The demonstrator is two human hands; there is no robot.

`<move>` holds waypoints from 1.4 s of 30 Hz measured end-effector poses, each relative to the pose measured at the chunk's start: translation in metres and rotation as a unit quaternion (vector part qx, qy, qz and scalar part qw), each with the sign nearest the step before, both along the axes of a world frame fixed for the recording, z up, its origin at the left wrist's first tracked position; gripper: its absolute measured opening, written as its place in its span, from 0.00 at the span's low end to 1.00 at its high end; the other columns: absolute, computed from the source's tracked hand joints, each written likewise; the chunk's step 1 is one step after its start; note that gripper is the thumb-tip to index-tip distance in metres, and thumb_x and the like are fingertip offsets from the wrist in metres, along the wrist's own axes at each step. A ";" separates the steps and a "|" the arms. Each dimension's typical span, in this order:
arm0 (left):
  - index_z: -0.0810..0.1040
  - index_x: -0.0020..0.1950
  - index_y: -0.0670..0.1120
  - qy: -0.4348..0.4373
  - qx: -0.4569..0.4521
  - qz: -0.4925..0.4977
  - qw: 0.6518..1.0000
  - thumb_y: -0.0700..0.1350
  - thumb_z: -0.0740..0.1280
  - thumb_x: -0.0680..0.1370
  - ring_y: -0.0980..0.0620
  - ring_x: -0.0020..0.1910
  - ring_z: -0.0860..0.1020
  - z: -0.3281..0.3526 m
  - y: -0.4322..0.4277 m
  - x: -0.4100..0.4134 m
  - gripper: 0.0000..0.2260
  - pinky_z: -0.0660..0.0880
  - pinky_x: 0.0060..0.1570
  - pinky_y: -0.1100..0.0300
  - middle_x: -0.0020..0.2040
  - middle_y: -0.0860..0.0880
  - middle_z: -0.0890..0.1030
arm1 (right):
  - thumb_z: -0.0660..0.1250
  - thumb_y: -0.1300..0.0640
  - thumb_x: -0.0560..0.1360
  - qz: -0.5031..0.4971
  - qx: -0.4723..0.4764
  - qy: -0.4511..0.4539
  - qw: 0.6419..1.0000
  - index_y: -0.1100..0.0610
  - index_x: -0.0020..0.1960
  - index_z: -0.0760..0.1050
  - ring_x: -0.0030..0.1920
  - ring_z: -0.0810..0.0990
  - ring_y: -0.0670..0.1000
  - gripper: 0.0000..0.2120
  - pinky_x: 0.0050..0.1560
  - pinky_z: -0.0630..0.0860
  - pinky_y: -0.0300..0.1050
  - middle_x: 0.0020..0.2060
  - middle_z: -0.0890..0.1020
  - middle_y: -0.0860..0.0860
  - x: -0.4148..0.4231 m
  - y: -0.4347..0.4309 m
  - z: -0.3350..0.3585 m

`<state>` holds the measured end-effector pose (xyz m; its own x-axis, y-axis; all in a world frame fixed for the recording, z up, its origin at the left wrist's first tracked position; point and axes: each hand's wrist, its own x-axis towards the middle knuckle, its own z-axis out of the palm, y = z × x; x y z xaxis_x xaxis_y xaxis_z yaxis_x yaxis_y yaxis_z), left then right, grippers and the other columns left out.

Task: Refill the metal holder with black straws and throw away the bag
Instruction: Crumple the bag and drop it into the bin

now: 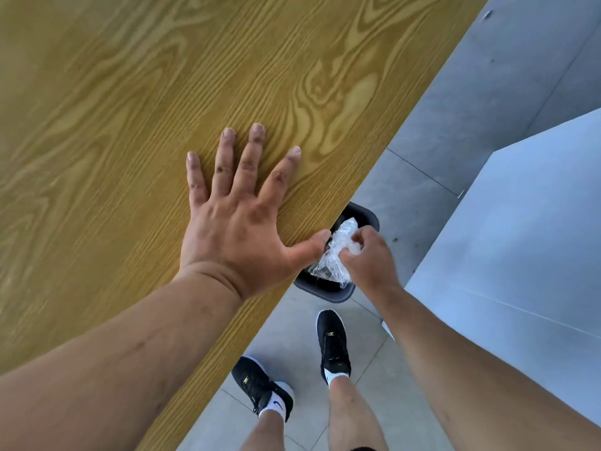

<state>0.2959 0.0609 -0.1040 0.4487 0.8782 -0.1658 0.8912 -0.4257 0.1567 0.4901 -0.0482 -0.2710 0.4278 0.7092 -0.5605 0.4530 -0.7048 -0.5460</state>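
The right hand (367, 258) closes its curled fingers tightly round a crumpled bag (335, 252) of clear, thin plastic. The film is bunched into shiny creases and folds, and a loose, flatter corner hangs below the fist. Hand and bag sit directly above the open mouth of the bin (328, 292), and the bag's lower corner overlaps the near rim in this view. Whether the plastic touches the rim cannot be told.

The bin is dark grey, with a smooth matte rim and rounded corners. Its far side is hidden under the edge of the table (162, 76), which runs diagonally across it.

To the left of the bin, the left hand (237, 229) lies palm down on the tabletop. Its fingers are straight and spread wide, holding nothing, and the thumb reaches out to the table edge just above the bin. The tabletop is a yellow-brown wood pattern with bold swirling grain and fine ridged lines.

The bin stands on a floor (422, 196) of large, smooth grey tiles with thin dark joints. On the near side of the bin are two black lace-up shoes (333, 343) with white socks (274, 406), the right foot just short of the rim. To the right of the bin rises a pale, flat, blue-grey panel (520, 222) with a sharp angled edge.
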 end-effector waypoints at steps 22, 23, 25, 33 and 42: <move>0.56 0.84 0.60 -0.029 0.016 0.003 0.999 0.81 0.56 0.70 0.41 0.85 0.45 -0.003 -0.002 0.000 0.47 0.45 0.80 0.29 0.87 0.46 0.51 | 0.69 0.62 0.76 0.156 -0.129 -0.089 0.975 0.54 0.76 0.70 0.68 0.75 0.61 0.29 0.65 0.75 0.55 0.75 0.73 0.55 -0.006 -0.013 -0.071; 0.56 0.84 0.60 -0.029 0.018 0.004 0.999 0.81 0.57 0.70 0.41 0.85 0.45 -0.003 -0.002 0.000 0.47 0.45 0.80 0.30 0.87 0.46 0.51 | 0.69 0.62 0.76 0.157 -0.129 -0.088 0.975 0.54 0.77 0.69 0.69 0.74 0.60 0.30 0.67 0.74 0.55 0.75 0.73 0.55 -0.005 -0.013 -0.067; 0.55 0.84 0.61 -0.027 0.021 0.001 0.999 0.81 0.56 0.70 0.41 0.85 0.45 -0.005 -0.002 -0.001 0.47 0.44 0.80 0.30 0.87 0.47 0.50 | 0.69 0.60 0.76 0.158 -0.122 -0.085 0.976 0.54 0.77 0.70 0.70 0.73 0.60 0.29 0.68 0.73 0.55 0.75 0.74 0.55 -0.004 -0.015 -0.060; 0.55 0.84 0.60 -0.030 0.034 -0.006 0.999 0.81 0.53 0.71 0.41 0.85 0.45 -0.008 -0.004 -0.001 0.46 0.44 0.80 0.31 0.87 0.47 0.51 | 0.70 0.44 0.77 0.196 -0.062 -0.131 0.970 0.57 0.76 0.71 0.73 0.72 0.58 0.31 0.75 0.67 0.52 0.73 0.76 0.55 0.011 -0.017 0.013; 0.40 0.85 0.61 -0.020 -0.097 0.051 0.994 0.82 0.42 0.73 0.46 0.85 0.40 0.050 -0.022 -0.002 0.45 0.43 0.82 0.36 0.86 0.51 0.37 | 0.48 0.24 0.76 0.234 -0.001 -0.217 0.948 0.50 0.84 0.57 0.84 0.55 0.59 0.45 0.84 0.54 0.59 0.83 0.63 0.54 0.028 -0.006 0.199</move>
